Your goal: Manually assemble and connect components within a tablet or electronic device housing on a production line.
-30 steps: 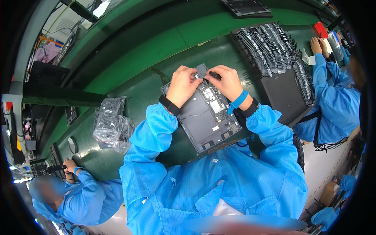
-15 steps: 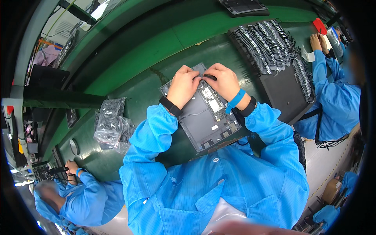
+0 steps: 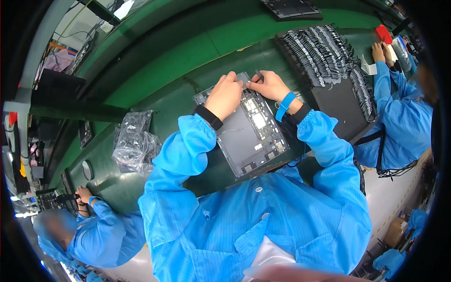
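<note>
An opened tablet-like device (image 3: pixel 233 143) with a grey housing and an exposed circuit board (image 3: pixel 257 117) lies tilted on the green bench in front of me. My left hand (image 3: pixel 225 97) rests over its far end, fingers bent and pinched; whatever they hold is hidden. Beside it, my right hand (image 3: pixel 270 87) grips a short black tool (image 3: pixel 259 75) whose end sticks up past the fingers; its kind is unclear. The thumb and fingertips of my right hand are at the device's far edge, close to the left fingertips.
Clear plastic bags (image 3: pixel 134 145) lie on the left. At right, a black foam board (image 3: pixel 336 101) carries rows of small dark parts with silvery strips. Another grey housing (image 3: pixel 291 8) is at the far edge. Co-workers in blue sit on both sides, one sleeve (image 3: pixel 387 89) near the board.
My left hand has shifted slightly right and up over the device's far end. My right hand has turned, and the black tool now points upward instead of lying across the fingers.
</note>
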{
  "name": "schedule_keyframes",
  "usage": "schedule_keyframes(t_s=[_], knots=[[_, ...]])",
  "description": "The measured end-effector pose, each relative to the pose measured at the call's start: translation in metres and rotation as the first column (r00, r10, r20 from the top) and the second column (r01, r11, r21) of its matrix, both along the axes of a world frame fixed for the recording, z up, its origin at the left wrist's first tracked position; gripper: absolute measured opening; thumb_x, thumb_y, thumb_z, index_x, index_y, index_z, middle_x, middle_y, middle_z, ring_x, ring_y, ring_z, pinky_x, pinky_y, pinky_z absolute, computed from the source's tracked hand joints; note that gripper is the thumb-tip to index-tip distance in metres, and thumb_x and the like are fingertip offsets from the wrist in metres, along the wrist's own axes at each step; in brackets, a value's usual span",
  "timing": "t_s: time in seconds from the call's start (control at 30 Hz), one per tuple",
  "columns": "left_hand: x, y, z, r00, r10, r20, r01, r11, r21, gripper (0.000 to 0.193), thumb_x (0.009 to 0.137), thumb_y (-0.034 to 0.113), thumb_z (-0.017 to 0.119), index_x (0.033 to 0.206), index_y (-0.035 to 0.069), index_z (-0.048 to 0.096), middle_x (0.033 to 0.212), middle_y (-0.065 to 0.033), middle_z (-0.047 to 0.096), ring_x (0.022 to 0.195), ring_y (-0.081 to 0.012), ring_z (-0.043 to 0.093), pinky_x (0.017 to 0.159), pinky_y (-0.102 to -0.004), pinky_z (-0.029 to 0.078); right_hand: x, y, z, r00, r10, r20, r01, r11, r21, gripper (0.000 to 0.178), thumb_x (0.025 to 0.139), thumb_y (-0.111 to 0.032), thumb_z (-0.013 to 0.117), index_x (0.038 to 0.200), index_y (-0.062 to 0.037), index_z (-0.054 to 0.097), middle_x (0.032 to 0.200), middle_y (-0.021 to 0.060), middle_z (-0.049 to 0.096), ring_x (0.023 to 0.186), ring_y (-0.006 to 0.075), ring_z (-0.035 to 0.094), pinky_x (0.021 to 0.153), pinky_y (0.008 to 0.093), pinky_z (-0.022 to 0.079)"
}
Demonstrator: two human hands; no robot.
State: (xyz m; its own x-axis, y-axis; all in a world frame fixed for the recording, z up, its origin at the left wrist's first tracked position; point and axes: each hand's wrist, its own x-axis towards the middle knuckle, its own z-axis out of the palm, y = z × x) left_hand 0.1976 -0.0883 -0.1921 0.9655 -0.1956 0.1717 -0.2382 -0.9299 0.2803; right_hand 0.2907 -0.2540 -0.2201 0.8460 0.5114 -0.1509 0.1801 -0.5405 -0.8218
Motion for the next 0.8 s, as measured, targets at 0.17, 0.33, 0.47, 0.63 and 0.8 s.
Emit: schedule_keyframes(t_s=[0.17, 0.33, 0.47, 0.63, 0.8], knots=[[-0.047, 0.02, 0.028, 0.93, 0.3, 0.211, -0.161, 0.85, -0.501, 0.016, 0.086, 0.008, 0.06, 0.099, 0.0, 0.066, 0.086, -0.0166, 0.061, 0.077, -0.0335, 0.061, 0.07, -0.0385, 0.049, -0.021, -0.027, 0.014, 0.993, -0.008, -0.121, 0.013, 0.999, 0.039, 0.044, 0.077, -0.037, 0.073, 0.095, 0.0015, 0.065, 0.073, 0.0113, 0.067, 0.069, 0.0208, 0.066, 0.065, 0.0328, 0.051], [-0.144, 0.036, -0.018, 0.776, 0.48, -0.409, -0.63, 0.623, -0.464, 0.03, 0.094, 0.023, 0.057, 0.098, -0.006, 0.066, 0.068, -0.0064, 0.062, 0.061, -0.011, 0.058, 0.055, -0.0277, 0.047, -0.06, -0.074, 0.024, 0.968, 0.218, -0.125, -0.232, 0.966, -0.115, 0.05, 0.077, -0.035, 0.072, 0.109, 0.0022, 0.062, 0.079, 0.0175, 0.068, 0.074, 0.0309, 0.067, 0.066, 0.0382, 0.052], [-0.153, -0.015, -0.002, 0.777, 0.431, -0.458, -0.622, 0.636, -0.457, 0.053, 0.089, 0.021, 0.066, 0.127, -0.011, 0.047, 0.113, -0.0179, 0.061, 0.089, -0.0184, 0.063, 0.075, -0.0303, 0.051, -0.072, -0.066, 0.018, 0.956, 0.278, 0.094, -0.268, 0.957, -0.11, 0.047, 0.08, -0.019, 0.072, 0.116, 0.007, 0.056, 0.075, 0.0111, 0.065, 0.064, 0.0164, 0.059, 0.059, 0.0328, 0.048], [-0.125, 0.005, -0.026, 0.903, 0.379, -0.203, -0.369, 0.444, -0.816, 0.062, 0.09, 0.012, 0.061, 0.141, -0.003, 0.029, 0.128, -0.0205, 0.049, 0.106, -0.0226, 0.056, 0.087, -0.0326, 0.046, -0.074, -0.043, 0.008, 0.984, 0.179, -0.009, -0.174, 0.97, 0.169, 0.05, 0.086, -0.019, 0.067, 0.128, 0.0037, 0.051, 0.091, 0.0109, 0.066, 0.072, 0.0127, 0.057, 0.071, 0.0277, 0.049], [-0.059, 0.062, -0.011, 0.916, 0.317, -0.246, -0.33, 0.246, -0.911, 0.06, 0.094, 0.009, 0.056, 0.145, 0.0, 0.025, 0.133, -0.015, 0.049, 0.117, -0.0202, 0.051, 0.099, -0.0318, 0.042, -0.068, -0.038, 0.022, 0.994, -0.013, -0.111, 0.035, 0.98, 0.195, 0.051, 0.089, -0.033, 0.062, 0.127, 0.0002, 0.052, 0.079, 0.0152, 0.068, 0.074, 0.026, 0.067, 0.068, 0.0354, 0.051]])
